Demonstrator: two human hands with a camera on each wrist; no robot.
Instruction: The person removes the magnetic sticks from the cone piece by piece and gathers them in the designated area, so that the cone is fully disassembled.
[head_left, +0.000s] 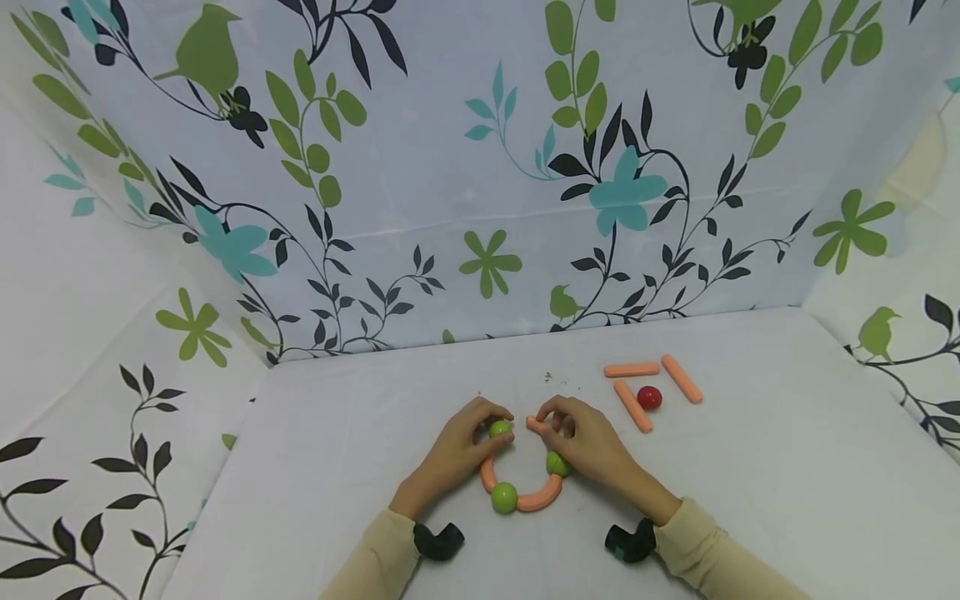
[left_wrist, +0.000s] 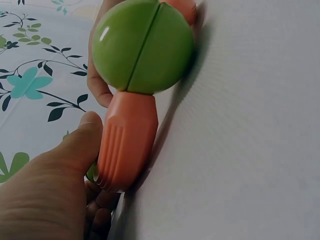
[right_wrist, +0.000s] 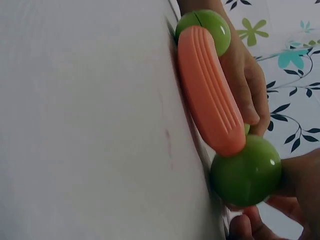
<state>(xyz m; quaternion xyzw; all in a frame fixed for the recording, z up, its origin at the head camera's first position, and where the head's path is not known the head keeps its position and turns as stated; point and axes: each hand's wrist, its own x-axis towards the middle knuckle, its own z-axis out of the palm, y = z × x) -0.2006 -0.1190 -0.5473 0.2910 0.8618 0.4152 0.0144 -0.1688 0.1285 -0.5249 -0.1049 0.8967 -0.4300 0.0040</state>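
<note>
Green balls and curved orange rods form an open ring on the white table. My left hand (head_left: pixel 461 440) pinches the green ball (head_left: pixel 500 427) at the ring's far left end between thumb and fingers. With thumb and fingertips, my right hand (head_left: pixel 592 437) holds an orange rod (head_left: pixel 533 423), mostly hidden behind the fingers. Just below that hand, another green ball (head_left: pixel 557 463) joins the curved orange rod (right_wrist: pixel 212 95) at the front. The front green ball (left_wrist: pixel 142 47) looms large in the left wrist view, joined to the left curved rod (left_wrist: pixel 129 140).
To the right lie three straight orange rods, one upper left (head_left: pixel 632 369), one upper right (head_left: pixel 682 379) and one lower (head_left: pixel 633 406), around a red ball (head_left: pixel 649 397). A leaf-patterned cloth (head_left: pixel 420 167) hangs behind the white table (head_left: pixel 337 500). Dark bands circle both wrists.
</note>
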